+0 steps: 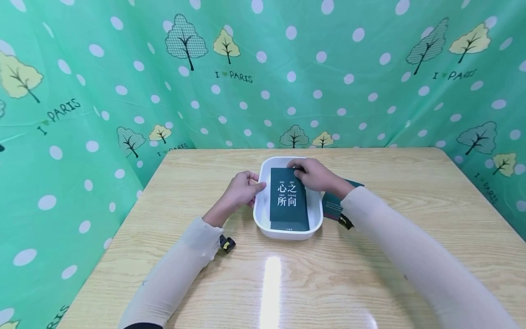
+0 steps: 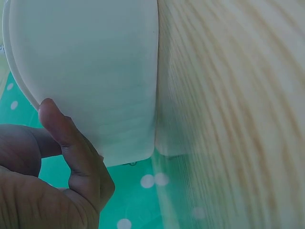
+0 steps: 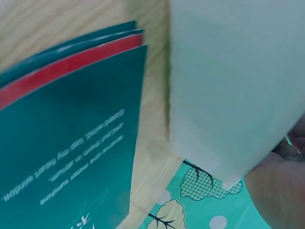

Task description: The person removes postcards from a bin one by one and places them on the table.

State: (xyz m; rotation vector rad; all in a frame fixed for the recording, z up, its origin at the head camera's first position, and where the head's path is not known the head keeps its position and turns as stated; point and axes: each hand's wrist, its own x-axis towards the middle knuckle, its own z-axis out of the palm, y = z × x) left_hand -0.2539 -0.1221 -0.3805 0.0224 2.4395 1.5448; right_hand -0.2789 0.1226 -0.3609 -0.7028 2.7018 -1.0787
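A white plastic basin stands in the middle of the table. In it lies a dark green booklet with large white Chinese characters; the edge of another green one shows beneath it. My left hand holds the basin's left rim, thumb on top and fingers outside; in the left wrist view those fingers lie against the outer wall. My right hand reaches over the right rim and pinches the booklet's far right corner. In the right wrist view this hand shows only partly, behind the basin.
More dark green booklets, one with a red strip, lie on the table right of the basin, partly under my right forearm. A green dotted curtain hangs behind and at the sides of the table.
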